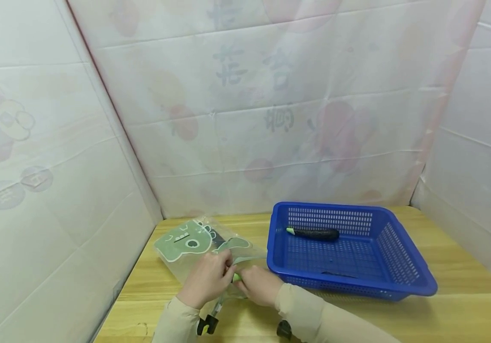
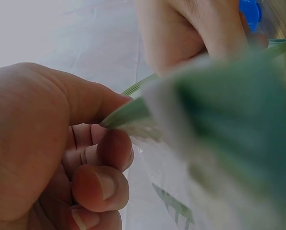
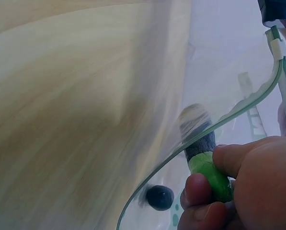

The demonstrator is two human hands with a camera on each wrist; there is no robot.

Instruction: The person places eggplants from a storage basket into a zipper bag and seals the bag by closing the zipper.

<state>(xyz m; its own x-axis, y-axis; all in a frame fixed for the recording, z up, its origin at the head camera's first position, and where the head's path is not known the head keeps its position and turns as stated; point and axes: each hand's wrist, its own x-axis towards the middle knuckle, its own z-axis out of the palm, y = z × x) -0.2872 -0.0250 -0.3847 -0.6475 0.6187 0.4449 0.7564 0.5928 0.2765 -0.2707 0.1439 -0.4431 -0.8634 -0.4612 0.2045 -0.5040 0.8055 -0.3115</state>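
Observation:
A clear zip bag [image 1: 181, 243] with a green cartoon print lies at the table's left, dark items showing inside it. My left hand [image 1: 211, 278] pinches the green zip edge [image 2: 128, 112] of the bag between thumb and index finger. Between the thumb and fingers of my right hand [image 3: 248, 182] is the green end [image 3: 211, 177] of a dark eggplant, whose dark body [image 3: 198, 129] reaches past the bag's rim into the bag. Another dark rounded end [image 3: 159, 197] shows near the rim in the right wrist view.
A blue mesh basket [image 1: 412, 286] stands on the wooden table [image 1: 138, 305] to the right of the bag. One dark eggplant [image 1: 318, 234] with a green tip lies in it, and a thin dark shape [image 1: 338, 275] shows near its front wall. Light printed cloth surrounds the table.

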